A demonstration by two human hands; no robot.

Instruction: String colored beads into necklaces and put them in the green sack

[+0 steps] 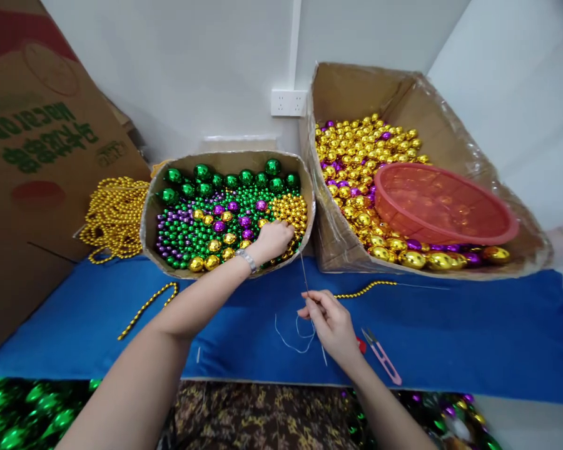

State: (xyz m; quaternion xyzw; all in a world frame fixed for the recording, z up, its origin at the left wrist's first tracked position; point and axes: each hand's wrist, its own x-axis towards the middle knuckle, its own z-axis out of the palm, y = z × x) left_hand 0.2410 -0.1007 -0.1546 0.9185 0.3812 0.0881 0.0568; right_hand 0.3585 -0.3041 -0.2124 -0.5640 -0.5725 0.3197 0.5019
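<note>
Right hand (331,322) pinches needle (304,275) near box rim (145,225), curled left hand (276,239) inside, grip unclear.

It looks like a beading workshop: boxes (340,250) of loose beads (288,206) and thread snips (379,350) share a blue-clothed table (455,337).

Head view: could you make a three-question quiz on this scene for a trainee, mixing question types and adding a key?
1. Multiple choice: what does the right hand hold?
A) a green ball
B) a thin needle
C) a marker pen

2. True or false: the pink snips lie on the blue cloth.

3. Fill in the colour: in the oval box, the left hand is at the cluster of small ____ beads.

Key: 1. B; 2. true; 3. gold.
</note>
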